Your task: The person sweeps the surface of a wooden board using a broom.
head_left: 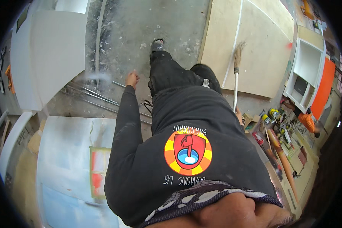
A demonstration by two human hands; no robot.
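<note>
Looking straight down the dark sweatshirt, the person is mid-stride across a dusty concrete floor [140,26]. Out at the side, the right hand [239,112] is mostly tucked behind the hip; what shows of it is wrapped around the pale handle of a broom [236,79], which stands nearly upright with its straw bristles pointing up and away over a big plywood sheet [254,49]. The left hand [132,79] swings free ahead of the body, fingers curled loosely into a half-fist, holding nothing. Just beyond and below that hand lie thin metal rods [98,99] across the floor, and that looks like the hazard: a foot landing on one could roll. The lead shoe [157,45] is already planted past them. To the right of the broom hand sits a clutter of cans and tools [275,117]; a swinging handle could clip it. A white panel [51,53] lies further out on the left. How firmly the right hand grips is hard to judge, since the fingers are hidden, and the trailing foot is cut off by the torso.
</note>
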